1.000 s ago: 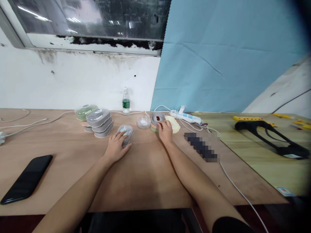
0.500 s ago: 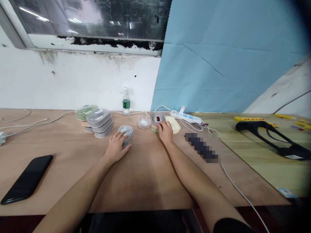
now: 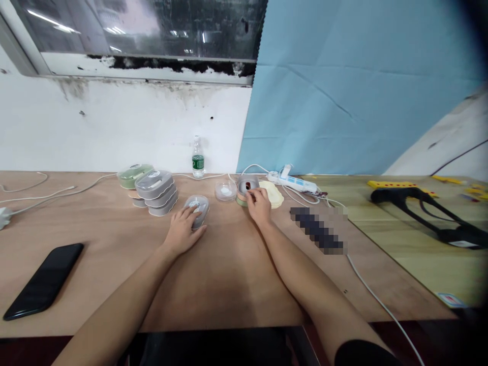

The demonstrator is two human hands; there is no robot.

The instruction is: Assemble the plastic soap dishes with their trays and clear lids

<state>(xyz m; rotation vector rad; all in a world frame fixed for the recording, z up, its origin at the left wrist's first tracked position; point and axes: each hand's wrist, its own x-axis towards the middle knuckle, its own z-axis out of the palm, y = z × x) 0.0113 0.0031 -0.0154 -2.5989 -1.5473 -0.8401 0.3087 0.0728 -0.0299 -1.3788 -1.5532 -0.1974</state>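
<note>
My left hand (image 3: 183,229) lies with its fingers stretched over a small grey lidded box (image 3: 199,204), resting on its clear lid. My right hand (image 3: 260,204) reaches to a short stack of open trays (image 3: 241,194), grey on top with pinkish and green ones below. Its fingers are bent together at the near right rim of the top tray; what they pinch, if anything, is hidden. A small dark red piece (image 3: 248,186) shows inside that tray, just beyond the fingertips. Left of the stack lies a clear lid (image 3: 225,191). Cream-coloured trays or lids (image 3: 273,195) sit right behind my right hand.
Stacked lidded boxes, grey (image 3: 154,186) and green (image 3: 132,174), stand at the back left. A water bottle (image 3: 197,161) is by the wall. A power strip (image 3: 293,182) with white cables lies back right, a black phone (image 3: 43,282) front left, a black frame (image 3: 427,213) far right.
The fingers of my right hand have shifted slightly at the tray stack, and the dark red piece appears a little different in shape. My left hand stays on the grey box.
</note>
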